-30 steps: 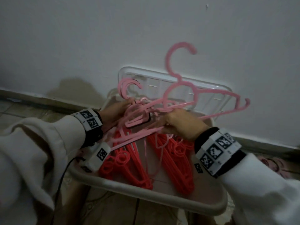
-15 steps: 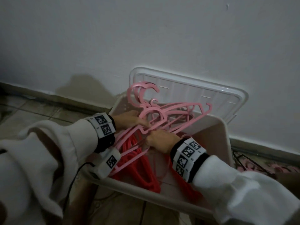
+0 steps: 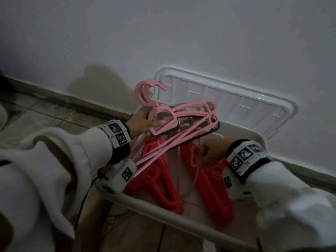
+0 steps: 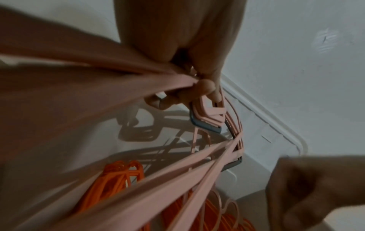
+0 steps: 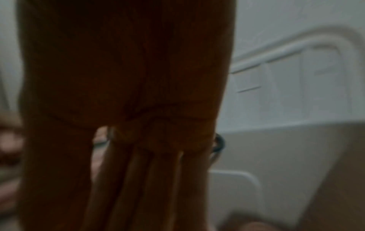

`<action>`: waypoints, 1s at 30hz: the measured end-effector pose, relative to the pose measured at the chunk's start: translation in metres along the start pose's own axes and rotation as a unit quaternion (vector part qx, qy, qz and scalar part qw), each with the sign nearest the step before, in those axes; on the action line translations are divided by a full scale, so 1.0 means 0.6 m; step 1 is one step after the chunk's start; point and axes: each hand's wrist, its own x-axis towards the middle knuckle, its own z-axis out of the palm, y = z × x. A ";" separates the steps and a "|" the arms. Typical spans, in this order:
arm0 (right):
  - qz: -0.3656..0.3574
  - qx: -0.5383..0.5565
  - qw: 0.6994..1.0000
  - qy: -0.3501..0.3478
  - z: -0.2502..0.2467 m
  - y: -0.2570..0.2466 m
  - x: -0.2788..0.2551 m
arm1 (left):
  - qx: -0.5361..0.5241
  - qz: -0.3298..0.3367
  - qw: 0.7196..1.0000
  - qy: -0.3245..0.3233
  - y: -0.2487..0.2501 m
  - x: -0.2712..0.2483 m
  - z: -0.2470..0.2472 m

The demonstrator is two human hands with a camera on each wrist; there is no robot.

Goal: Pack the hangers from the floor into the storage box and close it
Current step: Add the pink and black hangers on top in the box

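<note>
While our left hand (image 3: 143,122) grips the pink hangers (image 3: 183,122) over the storage box (image 3: 181,213), our right hand (image 3: 212,153), fingers straight, reaches inside near the red hangers (image 3: 163,180); next, we judge, lower the bundle flat.

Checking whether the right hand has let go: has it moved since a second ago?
Yes. The right hand has left the pink hangers and dropped into the storage box, below the lid, over the red hangers.
</note>
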 end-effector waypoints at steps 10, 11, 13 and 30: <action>0.248 0.203 0.940 0.117 0.065 0.114 0.104 | 0.006 -0.025 0.999 0.029 0.022 -0.011 0.009; 0.258 0.267 0.923 0.104 0.071 0.111 0.106 | 0.013 -0.031 0.999 0.024 0.023 -0.011 0.008; 0.266 0.358 0.889 0.105 0.078 0.109 0.111 | 0.021 -0.048 0.998 0.018 0.021 -0.010 0.008; 0.200 0.308 0.886 0.284 0.109 0.089 0.166 | 0.015 -0.087 0.996 0.033 0.015 -0.006 0.014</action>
